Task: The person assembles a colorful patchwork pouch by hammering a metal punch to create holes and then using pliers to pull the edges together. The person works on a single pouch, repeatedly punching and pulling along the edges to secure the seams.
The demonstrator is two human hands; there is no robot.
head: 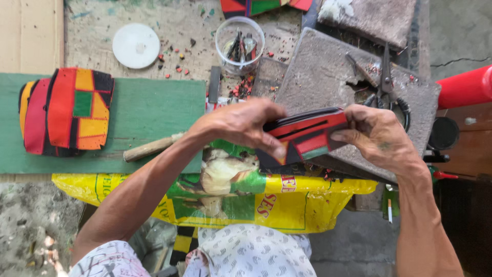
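Both hands hold one patchwork leather wallet (307,134), red and black with green and orange patches, above a grey stone slab (328,72). My left hand (241,123) grips its left end from above, fingers curled over the edge and thumb below. My right hand (376,136) clasps its right end, thumb pressed on the red front face. The wallet's opening edge faces up and away from me.
A stack of similar patchwork pieces (66,110) lies on a green board (154,107) at left. A wooden tool handle (148,149), a white lid (136,46), a clear cup of tools (240,38), scissors (387,77) and a yellow printed sack (230,200) surround the hands.
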